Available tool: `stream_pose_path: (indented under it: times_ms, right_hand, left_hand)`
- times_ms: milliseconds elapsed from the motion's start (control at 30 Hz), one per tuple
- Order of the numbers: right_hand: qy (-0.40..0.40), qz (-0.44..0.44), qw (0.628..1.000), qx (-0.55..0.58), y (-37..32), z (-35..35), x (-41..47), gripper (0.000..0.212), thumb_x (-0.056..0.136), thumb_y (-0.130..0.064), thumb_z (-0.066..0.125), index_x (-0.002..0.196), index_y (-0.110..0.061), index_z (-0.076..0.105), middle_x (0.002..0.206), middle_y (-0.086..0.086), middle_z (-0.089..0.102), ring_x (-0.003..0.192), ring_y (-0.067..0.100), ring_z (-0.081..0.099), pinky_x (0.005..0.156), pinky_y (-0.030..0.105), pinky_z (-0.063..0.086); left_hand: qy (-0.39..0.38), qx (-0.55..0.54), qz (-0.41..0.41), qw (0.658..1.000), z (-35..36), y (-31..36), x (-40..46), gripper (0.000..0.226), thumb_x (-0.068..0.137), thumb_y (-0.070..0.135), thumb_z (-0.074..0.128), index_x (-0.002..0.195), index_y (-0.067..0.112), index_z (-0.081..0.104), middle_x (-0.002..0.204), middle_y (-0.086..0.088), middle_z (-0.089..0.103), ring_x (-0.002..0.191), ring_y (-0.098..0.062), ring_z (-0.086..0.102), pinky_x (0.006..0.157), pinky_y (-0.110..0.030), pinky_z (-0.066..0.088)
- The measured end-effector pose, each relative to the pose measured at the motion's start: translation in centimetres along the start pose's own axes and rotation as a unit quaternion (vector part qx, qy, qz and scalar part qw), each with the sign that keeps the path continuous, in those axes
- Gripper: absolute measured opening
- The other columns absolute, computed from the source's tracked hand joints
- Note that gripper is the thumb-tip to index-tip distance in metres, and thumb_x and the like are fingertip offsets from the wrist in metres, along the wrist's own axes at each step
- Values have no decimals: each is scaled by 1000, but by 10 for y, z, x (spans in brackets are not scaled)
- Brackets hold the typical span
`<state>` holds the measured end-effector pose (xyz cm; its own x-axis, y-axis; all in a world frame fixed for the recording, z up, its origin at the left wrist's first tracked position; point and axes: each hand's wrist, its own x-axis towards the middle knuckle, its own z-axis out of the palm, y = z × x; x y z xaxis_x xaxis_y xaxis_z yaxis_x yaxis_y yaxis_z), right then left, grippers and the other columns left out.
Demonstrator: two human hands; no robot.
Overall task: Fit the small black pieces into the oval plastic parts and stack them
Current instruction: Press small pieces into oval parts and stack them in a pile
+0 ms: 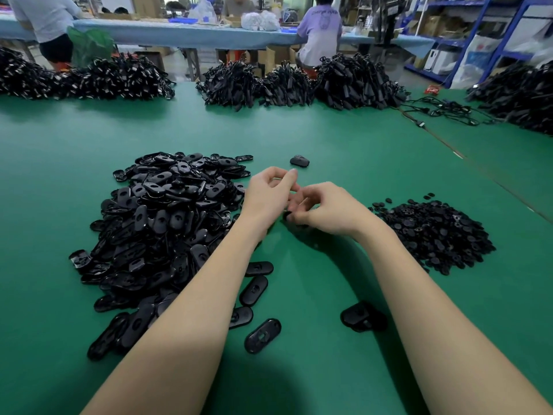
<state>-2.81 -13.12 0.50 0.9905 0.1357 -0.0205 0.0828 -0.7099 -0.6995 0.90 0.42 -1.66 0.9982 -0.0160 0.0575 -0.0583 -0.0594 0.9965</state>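
Head view. The two hands meet at the centre of the frame above the green tabletop (329, 139). The right hand (327, 209) has its fingers curled around a small black piece (288, 216) at its lower left edge, just beside the left wrist. The left hand (269, 194) has thumb and fingers bent toward each other; whether anything lies between them cannot be told.

One large heap of oval plastic parts (161, 223) lies left of the hands, its edge touching the left forearm; too many to count. One lower heap of small black pieces (434, 232) lies right of the hands. A single assembled part (299, 161) lies just above the hands. Another black part (360, 317) sits at lower right, between the forearms. Four loose ovals (262, 335) lie at lower centre.
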Motion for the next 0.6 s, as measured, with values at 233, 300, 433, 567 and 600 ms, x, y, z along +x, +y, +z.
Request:
stream_pose_path:
  times_ms: [233,300,433,567,600]
  right_hand:
    - [126,-34,964,231,16,-21,-3,15,84,-4,75,84,-19,77,80,4,65,75,21,67,94,51,58]
    - [111,-46,961,248,17,-24,-3,17,86,-2,72,87,-18,77,80,5,62,79,18,64,91,45,60]
    - [81,-53,965,244,17,-32,-6,19,93,-6,69,100,-22,76,88,3,70,84,13,70,75,24,58]
    - [62,-40,972,223,20,-45,-11,17,96,-13,66,106,-21,76,98,6,79,89,16,75,72,23,58]
    - [72,-28,976,204,23,-48,-11,15,96,-15,66,104,-22,76,96,5,79,87,15,75,70,22,58]
  left_hand:
    - [-70,21,32,997,5,-2,-4,6,99,24,61,97,17,62,94,-3,73,65,-9,66,57,-26,50]
    - [-102,-54,12,993,4,0,-5,6,100,15,60,103,11,63,93,-6,71,67,-11,66,59,-21,51]
    - [-144,-141,-29,979,1,2,-7,14,95,1,62,108,5,65,95,-13,69,69,-11,64,70,-17,53]
    - [-168,-176,-35,969,0,6,-8,16,93,-2,63,105,7,67,92,-11,67,71,-11,65,74,-17,54]
    - [-162,-174,-34,971,0,6,-8,14,93,-2,64,102,7,68,91,-10,67,71,-11,65,73,-17,54]
